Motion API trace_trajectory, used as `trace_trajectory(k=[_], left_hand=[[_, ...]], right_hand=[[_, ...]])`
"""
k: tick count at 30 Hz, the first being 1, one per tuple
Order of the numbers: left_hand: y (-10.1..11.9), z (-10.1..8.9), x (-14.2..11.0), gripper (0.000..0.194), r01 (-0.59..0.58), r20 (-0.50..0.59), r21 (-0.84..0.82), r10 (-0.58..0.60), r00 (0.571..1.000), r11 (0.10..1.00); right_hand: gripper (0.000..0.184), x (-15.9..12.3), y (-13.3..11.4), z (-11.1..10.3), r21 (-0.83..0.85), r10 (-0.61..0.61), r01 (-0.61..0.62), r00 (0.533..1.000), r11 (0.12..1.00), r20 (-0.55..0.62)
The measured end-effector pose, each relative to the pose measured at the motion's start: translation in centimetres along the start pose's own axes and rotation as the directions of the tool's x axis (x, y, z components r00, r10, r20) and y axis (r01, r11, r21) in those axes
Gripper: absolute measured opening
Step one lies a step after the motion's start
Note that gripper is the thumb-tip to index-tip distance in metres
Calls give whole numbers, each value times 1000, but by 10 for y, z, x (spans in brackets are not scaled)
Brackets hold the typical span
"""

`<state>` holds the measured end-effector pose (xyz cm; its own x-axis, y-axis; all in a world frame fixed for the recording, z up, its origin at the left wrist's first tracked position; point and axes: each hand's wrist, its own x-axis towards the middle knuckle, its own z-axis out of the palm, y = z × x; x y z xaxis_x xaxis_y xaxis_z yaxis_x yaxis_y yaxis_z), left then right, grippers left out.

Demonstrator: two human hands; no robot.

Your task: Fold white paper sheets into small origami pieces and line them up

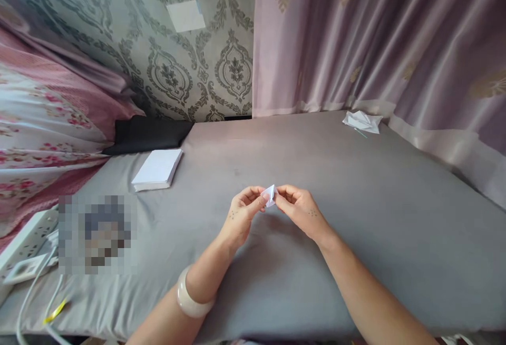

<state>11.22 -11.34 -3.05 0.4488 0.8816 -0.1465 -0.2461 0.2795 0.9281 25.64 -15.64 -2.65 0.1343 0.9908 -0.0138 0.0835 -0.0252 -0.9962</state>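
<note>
Between my two hands, just above the grey cloth surface [300, 155], is a small folded piece of white paper [270, 195] with a pointed top. My left hand [244, 212] pinches its left side between thumb and fingers. On the other side, the thumb and fingertips of my right hand [302, 209] grip the paper's right edge. My fingers hide part of the folds. A pale bangle [190, 295] circles my left forearm.
A stack of white paper [158, 169] lies at the left, before a black folded item [148, 133]. Folded white papers [362, 121] and a thin green stick [360, 133] lie far right. A power strip [27, 242] with white cables sits at the left edge, beside a blurred patch.
</note>
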Motion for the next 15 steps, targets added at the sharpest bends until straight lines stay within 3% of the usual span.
trace_trajectory(k=[15], left_hand=[[-1, -3, 2, 18, 21, -116, 149, -4, 993, 989]], right_hand=[[27, 2, 0, -7, -38, 92, -89, 994, 995, 63]])
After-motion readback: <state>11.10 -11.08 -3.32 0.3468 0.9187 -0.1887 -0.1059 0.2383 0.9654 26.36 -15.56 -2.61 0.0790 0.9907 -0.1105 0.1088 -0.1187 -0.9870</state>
